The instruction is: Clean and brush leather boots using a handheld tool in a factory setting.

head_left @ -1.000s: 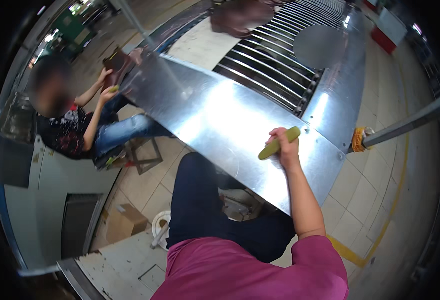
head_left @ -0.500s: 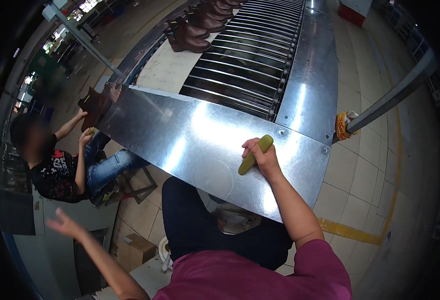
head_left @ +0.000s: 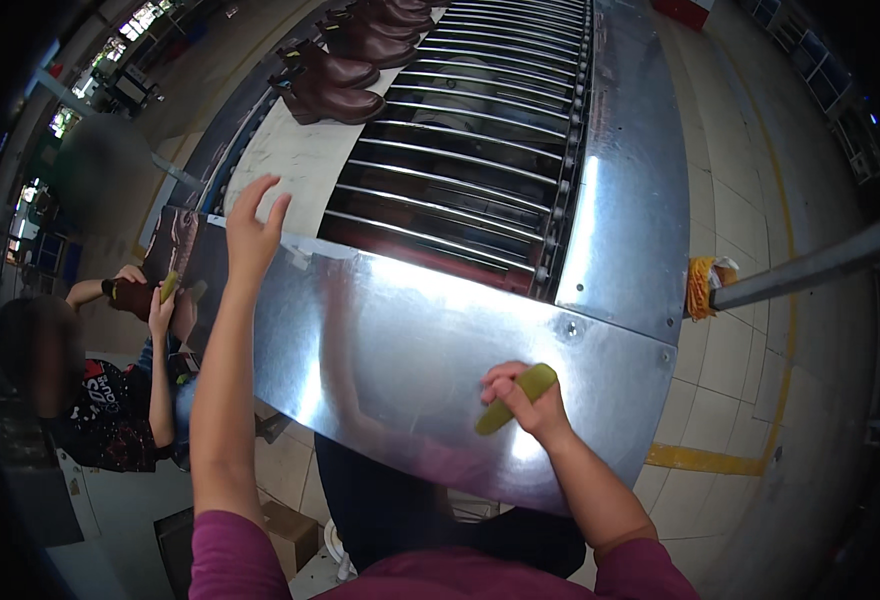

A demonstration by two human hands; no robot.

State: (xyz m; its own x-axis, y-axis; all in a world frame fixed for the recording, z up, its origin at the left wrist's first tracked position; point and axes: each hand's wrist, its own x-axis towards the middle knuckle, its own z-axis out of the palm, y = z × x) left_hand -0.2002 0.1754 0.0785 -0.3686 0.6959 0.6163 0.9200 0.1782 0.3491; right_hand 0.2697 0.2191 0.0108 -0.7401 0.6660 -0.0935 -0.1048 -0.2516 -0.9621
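Note:
My left hand [head_left: 253,235] reaches up over the near end of the white strip [head_left: 290,180], fingers apart and nothing in it. Past it stands the nearest dark brown ankle boot [head_left: 330,103], apart from my fingers; more such boots [head_left: 372,42] line up behind. My right hand [head_left: 540,410] is closed around an olive-green oblong piece [head_left: 513,398] with rounded ends, its exact kind unclear. That hand is over the right part of the shiny metal tabletop [head_left: 410,340].
A roller conveyor [head_left: 450,170] runs away beyond the tabletop. At the left a seated co-worker [head_left: 110,400] holds a brown boot [head_left: 132,297] and a similar green piece [head_left: 168,287]. A slanted metal post [head_left: 810,270] with yellow wrapping stands at the right; a cardboard box [head_left: 288,535] is below.
My left hand has swung from the lower left up toward the boots. My right hand still grips the green piece, lower in the picture. The view has shifted; the co-worker's boot is turned differently.

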